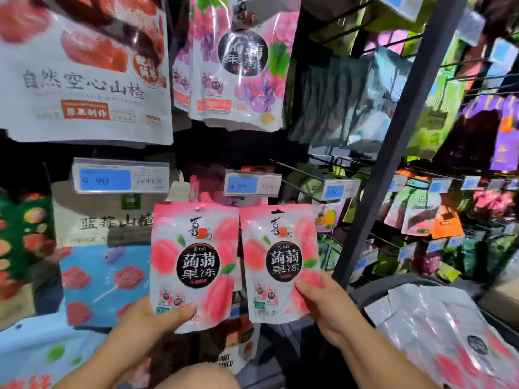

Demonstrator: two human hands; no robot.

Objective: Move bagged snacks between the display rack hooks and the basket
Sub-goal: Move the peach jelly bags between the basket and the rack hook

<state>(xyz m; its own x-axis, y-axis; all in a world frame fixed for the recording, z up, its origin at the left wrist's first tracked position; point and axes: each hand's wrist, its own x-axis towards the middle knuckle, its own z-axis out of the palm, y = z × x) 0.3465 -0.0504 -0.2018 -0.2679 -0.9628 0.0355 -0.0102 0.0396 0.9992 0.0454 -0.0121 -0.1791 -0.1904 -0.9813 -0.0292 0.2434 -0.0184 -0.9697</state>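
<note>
— Left bag [193, 262] and right bag [280, 262]: where?
— Side by side before the rack, tops just under a price tag [252, 183].
— The grip?
— Left hand [157, 315] pinches the left bag's bottom edge, thumb in front. Right hand [328, 307] pinches the right bag's lower corner.
— Nearby?
— A basket [387, 284], lower right, holding more bags [438, 327].

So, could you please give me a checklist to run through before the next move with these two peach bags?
1. Left hand grips the left peach bag at its bottom: ok.
2. Right hand grips the right peach bag at its lower edge: ok.
3. Both bags upright, hang holes on top: ok.
4. Hook behind the 4.90 price tag free: cannot tell, hidden.
5. Room in the basket: cannot tell; other bags lie there.
</note>
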